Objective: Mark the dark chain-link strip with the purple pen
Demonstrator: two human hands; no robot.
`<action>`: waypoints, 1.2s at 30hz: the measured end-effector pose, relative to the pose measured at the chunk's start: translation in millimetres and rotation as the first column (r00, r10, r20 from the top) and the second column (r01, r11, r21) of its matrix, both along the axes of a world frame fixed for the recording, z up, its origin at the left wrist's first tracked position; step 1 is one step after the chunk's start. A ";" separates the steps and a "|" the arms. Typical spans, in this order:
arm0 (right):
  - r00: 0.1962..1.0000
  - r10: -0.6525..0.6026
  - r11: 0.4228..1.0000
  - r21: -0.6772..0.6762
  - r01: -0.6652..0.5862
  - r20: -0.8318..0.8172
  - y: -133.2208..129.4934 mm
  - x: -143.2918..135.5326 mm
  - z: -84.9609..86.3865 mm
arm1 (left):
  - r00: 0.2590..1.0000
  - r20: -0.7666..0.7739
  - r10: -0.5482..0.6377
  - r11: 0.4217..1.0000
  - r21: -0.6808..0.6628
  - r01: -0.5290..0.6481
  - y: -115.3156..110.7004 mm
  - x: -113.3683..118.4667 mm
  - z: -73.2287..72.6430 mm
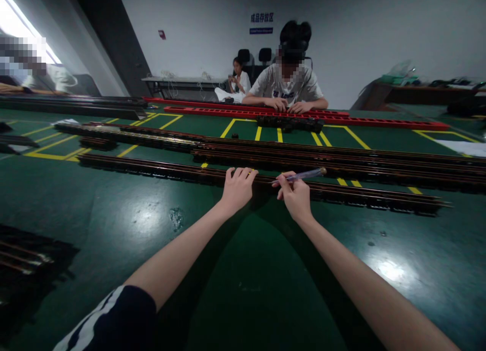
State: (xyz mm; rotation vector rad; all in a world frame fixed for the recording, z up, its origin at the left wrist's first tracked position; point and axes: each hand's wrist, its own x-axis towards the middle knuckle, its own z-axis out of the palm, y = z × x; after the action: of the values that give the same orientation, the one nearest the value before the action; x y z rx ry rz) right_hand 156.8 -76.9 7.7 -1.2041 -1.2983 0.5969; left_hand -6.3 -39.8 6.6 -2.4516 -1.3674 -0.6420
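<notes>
A long dark rail (170,172) with thin copper-coloured strips along it lies crosswise on the green table in front of me. My left hand (238,186) grips it near its middle, fingers bent over the top; the thumb is hidden. Just to the right, my right hand (294,194) pinches a slim tool that looks like a small screwdriver (307,174), with a see-through purplish handle and a brownish end cap. Its thin tip points left, at the rail between my hands. Whether the tip touches the rail, I cannot tell.
Several similar rails (341,161) lie stacked just beyond. Farther back are red slotted rails (379,121), where a co-worker (286,85) leans with both hands. More dark rails (23,265) sit at the near left. Yellow tape lines (357,137) mark the table (243,285).
</notes>
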 end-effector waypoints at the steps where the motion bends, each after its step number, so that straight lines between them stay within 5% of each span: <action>1: 1.000 -0.002 1.000 0.001 0.002 0.009 0.0 0.1 -0.1 | 1.000 0.001 0.002 1.000 0.006 -0.002 0.4 -0.1 -0.6; 13: 0.999 -0.008 1.000 0.017 0.007 0.041 -0.6 -0.7 1.0 | 0.997 0.034 0.068 0.998 -0.001 -0.068 0.5 -1.4 -0.7; 22: 0.999 -0.026 1.000 0.003 0.025 0.030 -1.5 -1.5 2.6 | 0.996 0.044 -0.080 0.996 -0.047 0.082 3.7 -7.2 0.8; 36: 0.989 -0.146 0.989 0.007 0.146 -0.040 -1.6 0.2 1.9 | 0.995 0.066 -0.077 0.989 -0.118 0.084 2.0 -4.7 5.4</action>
State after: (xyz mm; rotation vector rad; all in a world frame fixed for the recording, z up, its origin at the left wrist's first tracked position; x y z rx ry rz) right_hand 157.0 -78.5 9.7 -1.2605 -1.1675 0.5050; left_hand -11.0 -37.8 12.1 -2.6145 -1.3731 -0.6766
